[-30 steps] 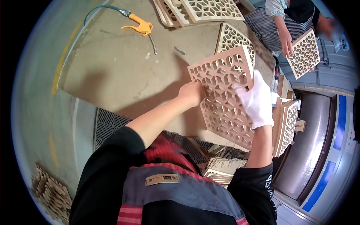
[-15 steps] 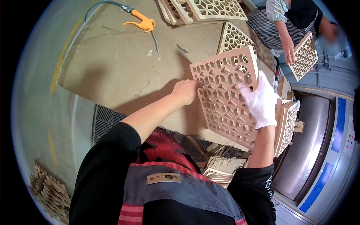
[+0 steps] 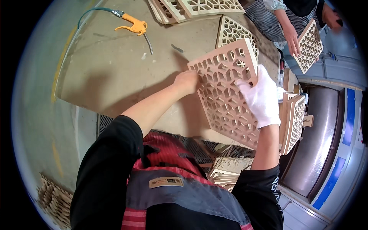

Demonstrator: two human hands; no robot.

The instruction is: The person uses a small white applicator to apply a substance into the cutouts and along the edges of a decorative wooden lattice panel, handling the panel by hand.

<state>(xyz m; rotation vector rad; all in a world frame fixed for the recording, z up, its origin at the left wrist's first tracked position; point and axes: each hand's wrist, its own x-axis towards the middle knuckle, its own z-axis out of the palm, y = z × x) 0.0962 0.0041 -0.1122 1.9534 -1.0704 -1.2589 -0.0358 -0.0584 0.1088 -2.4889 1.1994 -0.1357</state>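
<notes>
A wooden lattice panel [image 3: 229, 97] with many cut-out geometric openings is held up, tilted, over the table. My right hand [image 3: 262, 97], in a white glove, grips its right edge, the thumb lying across the front face. At the panel's upper left edge is my bare left hand [image 3: 186, 82], its fingers closed. Whatever those fingers hold is hidden from this view. Behind the held panel, another lattice panel [image 3: 234, 33] rests on the table [image 3: 126, 73].
An orange air blow gun [image 3: 136, 27] with a hose lies at the back left. Several lattice panels [image 3: 211, 8] are stacked at the back, and more panels [image 3: 295, 122] stand at the right. Across the table, another person's hand [image 3: 293, 44] holds a similar panel [image 3: 309, 46].
The view has shifted slightly. Both hands stay at the panel's edges, with the left hand still closed at the upper left edge. The other person still holds their panel.
</notes>
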